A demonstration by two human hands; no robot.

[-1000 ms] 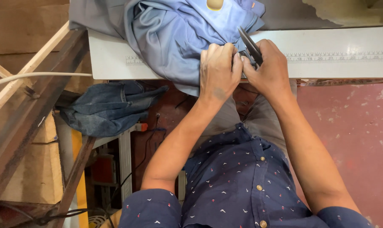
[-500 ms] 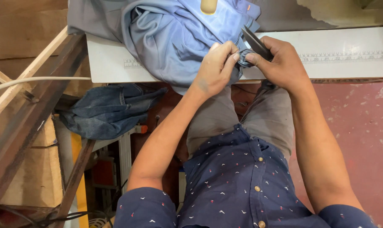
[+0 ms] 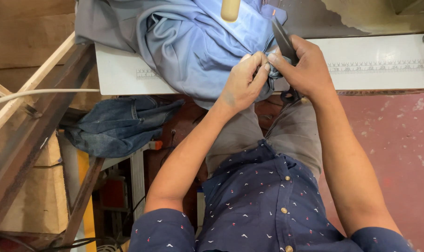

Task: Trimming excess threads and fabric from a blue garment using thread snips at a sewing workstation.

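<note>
Left hand (image 3: pixel 242 84): fingers closed tight, pinching a fold of the light blue garment (image 3: pixel 193 42) at the desk edge.
Right hand (image 3: pixel 303 67): fingers wrapped shut around dark scissors (image 3: pixel 282 37), blades pointing up and away; thumb tip touching the left fingertips.
Garment: heaped on the white desk (image 3: pixel 375 65), spilling over its near edge beside both hands.
Desk: printed ruler strip along the near edge.
Surroundings: denim bundle (image 3: pixel 118 123) lower left, well apart; pale wooden handle (image 3: pixel 230 9) resting on the cloth above.
Obstruction: cut point hidden by the hands.
</note>
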